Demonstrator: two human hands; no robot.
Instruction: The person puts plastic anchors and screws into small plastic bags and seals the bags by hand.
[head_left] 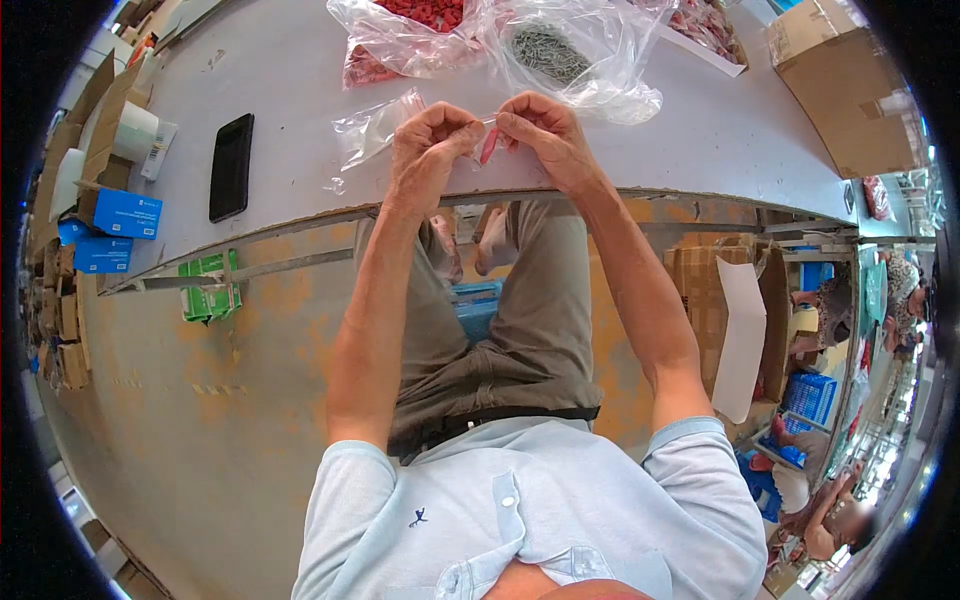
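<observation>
Grip, L hand [425, 150]: thumb + fingertips pinched on clear film [479, 156], prob. small bag.
Grip, R hand [552, 140]: thumb + index pinched at opp. side; exact contact hidden.
Red piece [488, 146]: betw. hands, above near edge of desk [290, 180].
Drop risk: film slick, hold tiny; a slip cld send piece over edge.
Film risk: uneven pull cld tear it or spill piece.
Piece long axis: approx. near-far, far end leaning R.
Piece pointing: lengthwise away/toward person; front end unclear.

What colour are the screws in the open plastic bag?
Grey, seen in the head view: the screws.
</observation>
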